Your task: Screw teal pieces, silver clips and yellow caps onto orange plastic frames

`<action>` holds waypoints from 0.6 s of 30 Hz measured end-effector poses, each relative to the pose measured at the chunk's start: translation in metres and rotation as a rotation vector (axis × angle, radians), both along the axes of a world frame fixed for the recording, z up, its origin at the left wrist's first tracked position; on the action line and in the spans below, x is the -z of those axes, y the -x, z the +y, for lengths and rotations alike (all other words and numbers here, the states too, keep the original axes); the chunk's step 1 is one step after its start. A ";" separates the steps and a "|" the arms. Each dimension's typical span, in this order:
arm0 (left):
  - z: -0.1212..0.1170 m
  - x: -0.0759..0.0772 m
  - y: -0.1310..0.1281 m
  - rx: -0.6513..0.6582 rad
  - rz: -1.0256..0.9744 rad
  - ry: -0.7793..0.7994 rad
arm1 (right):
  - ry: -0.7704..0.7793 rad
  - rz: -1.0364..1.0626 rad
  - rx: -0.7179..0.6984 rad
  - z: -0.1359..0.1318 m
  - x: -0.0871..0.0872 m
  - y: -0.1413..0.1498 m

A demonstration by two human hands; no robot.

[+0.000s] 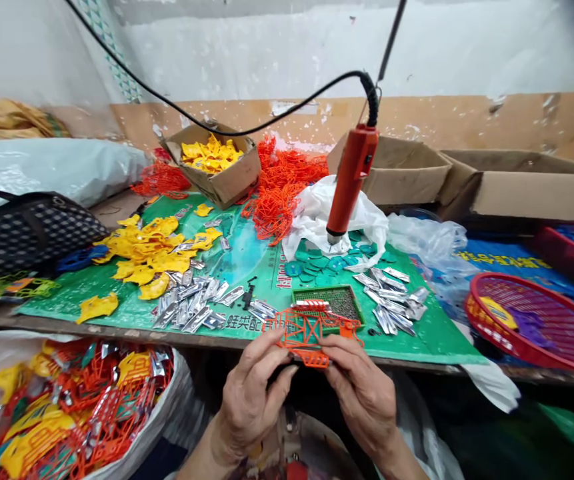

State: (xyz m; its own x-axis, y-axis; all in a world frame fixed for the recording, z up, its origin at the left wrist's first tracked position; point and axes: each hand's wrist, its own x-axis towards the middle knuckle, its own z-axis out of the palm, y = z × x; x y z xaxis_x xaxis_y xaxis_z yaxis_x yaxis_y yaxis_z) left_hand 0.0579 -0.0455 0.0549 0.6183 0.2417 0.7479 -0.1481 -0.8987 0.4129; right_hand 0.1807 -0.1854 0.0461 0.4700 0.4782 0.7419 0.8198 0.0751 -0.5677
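Observation:
Between my two hands, at the front edge of the table, is an orange plastic lattice frame (303, 331) with a shiny silver and red piece on its far side. My left hand (254, 390) pinches its left end between thumb and fingers. The fingers of my right hand (364, 393) close on its right end. Just behind the frame lies a green tray (358, 301) of small metal screws, partly hidden by it. Above hangs a red electric screwdriver (351, 180), apart from both hands. Silver parts lie left (187, 303) and right (391, 300) of the tray.
Yellow plastic parts (141, 250) spread over the left of the green mat; an open carton (231, 180) holds more. Orange frames (279, 187) pile up behind. Teal discs (311, 267) lie mid-table. A red basket (541, 327) stands right. A white sack (181, 380) of assembled pieces is at lower left.

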 end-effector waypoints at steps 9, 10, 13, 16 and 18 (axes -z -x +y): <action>-0.002 -0.001 -0.008 0.113 -0.006 0.092 | -0.021 0.037 0.056 -0.001 0.028 0.005; -0.001 -0.001 -0.008 0.128 -0.001 0.103 | -0.025 0.038 0.058 0.000 0.030 0.006; 0.001 0.000 -0.005 0.152 -0.004 0.117 | -0.023 0.038 0.055 0.003 0.031 0.007; 0.003 0.001 -0.002 0.140 -0.016 0.108 | -0.002 0.030 0.037 0.006 0.031 0.007; 0.003 0.002 -0.001 0.125 -0.028 0.103 | 0.013 0.015 0.018 0.007 0.030 0.006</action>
